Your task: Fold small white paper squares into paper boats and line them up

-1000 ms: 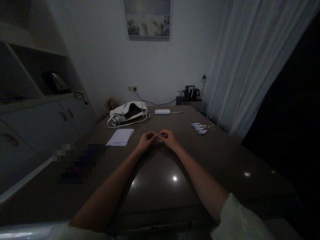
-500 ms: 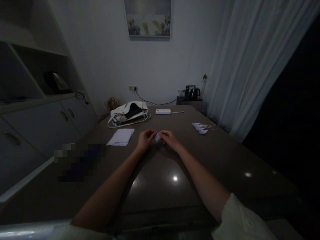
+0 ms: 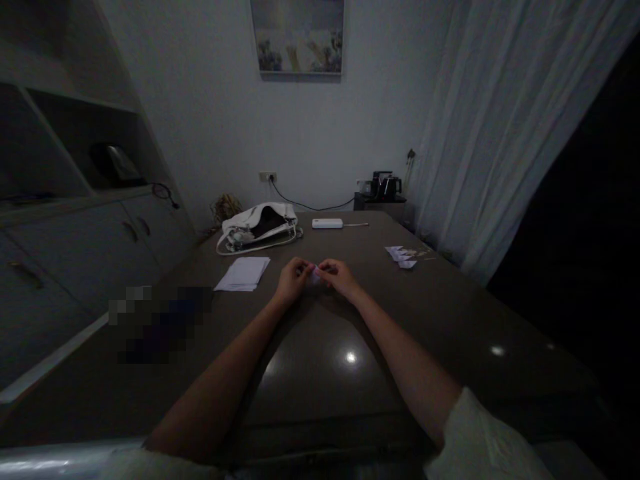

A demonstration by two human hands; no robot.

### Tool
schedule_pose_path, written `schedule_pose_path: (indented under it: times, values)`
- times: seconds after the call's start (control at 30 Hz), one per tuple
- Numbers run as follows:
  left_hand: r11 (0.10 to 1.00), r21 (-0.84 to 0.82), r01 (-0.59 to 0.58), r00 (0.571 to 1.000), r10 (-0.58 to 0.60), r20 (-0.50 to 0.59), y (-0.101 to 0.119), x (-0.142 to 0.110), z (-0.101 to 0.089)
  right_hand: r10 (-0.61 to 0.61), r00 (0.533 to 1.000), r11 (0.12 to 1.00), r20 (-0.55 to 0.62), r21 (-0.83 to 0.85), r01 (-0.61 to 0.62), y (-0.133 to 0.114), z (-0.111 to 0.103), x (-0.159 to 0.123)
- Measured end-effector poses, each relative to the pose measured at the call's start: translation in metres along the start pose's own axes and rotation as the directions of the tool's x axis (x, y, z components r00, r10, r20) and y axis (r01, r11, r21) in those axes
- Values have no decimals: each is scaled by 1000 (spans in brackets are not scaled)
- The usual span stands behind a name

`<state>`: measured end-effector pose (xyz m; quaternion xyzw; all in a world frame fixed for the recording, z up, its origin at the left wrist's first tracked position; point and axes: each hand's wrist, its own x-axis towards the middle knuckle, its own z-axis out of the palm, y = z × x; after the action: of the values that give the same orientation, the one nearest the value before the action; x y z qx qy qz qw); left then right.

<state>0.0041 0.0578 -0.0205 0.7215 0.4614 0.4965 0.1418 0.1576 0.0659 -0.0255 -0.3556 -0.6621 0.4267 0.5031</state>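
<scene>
Dim room; pale wall (image 3: 200, 127) behind a dark, glossy bench (image 3: 310, 393), with the white bag (image 3: 260, 223) taken as landmark. Small paper piece (image 3: 315, 272) is on the near side of the bag, toward its right, between the two hands. Left hand (image 3: 291, 280): thumb and fingers closed in a pinch on one side of the piece. Right hand (image 3: 341, 277): same pinch on the opposite side. Change noted against the frame half a second earlier: less of the piece's pale face shows, and the fingertips cover more of it. Judgement: grip adjusted, perhaps to press or turn a fold; exact fold cannot be read, being small and partly hidden. Paper stack (image 3: 243, 274) lies flat just in front of the bag. White device (image 3: 327, 223) with a short cord rests to the bag's right. Folded paper pieces (image 3: 400, 256) sit farther right of the bag, close together, with small pale bits beside them, too faint to identify.
</scene>
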Motion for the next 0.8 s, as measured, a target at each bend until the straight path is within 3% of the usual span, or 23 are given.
schedule_pose_path:
  times: [0.1, 0.23, 0.43, 0.8]
  values:
    - [998, -43, 35, 999, -36, -12, -5, 1, 3, -3, 1000, 1000, -27, 18, 4, 1, -1, 1]
    - [988, -135, 71, 997, -65, 50, -8, 0, 5, 19, 998, 999, -57, 43, -16, 1, -2, 3]
    - [991, -136, -7, 1000, 11, 27, -4, 0, 2, -10, 1000, 1000, -22, 16, 11, 1, -1, 2]
    - [957, -276, 88, 996, -75, 56, -2, 0, 3, 21, 1000, 999, -1, 47, -21, -3, -1, 0]
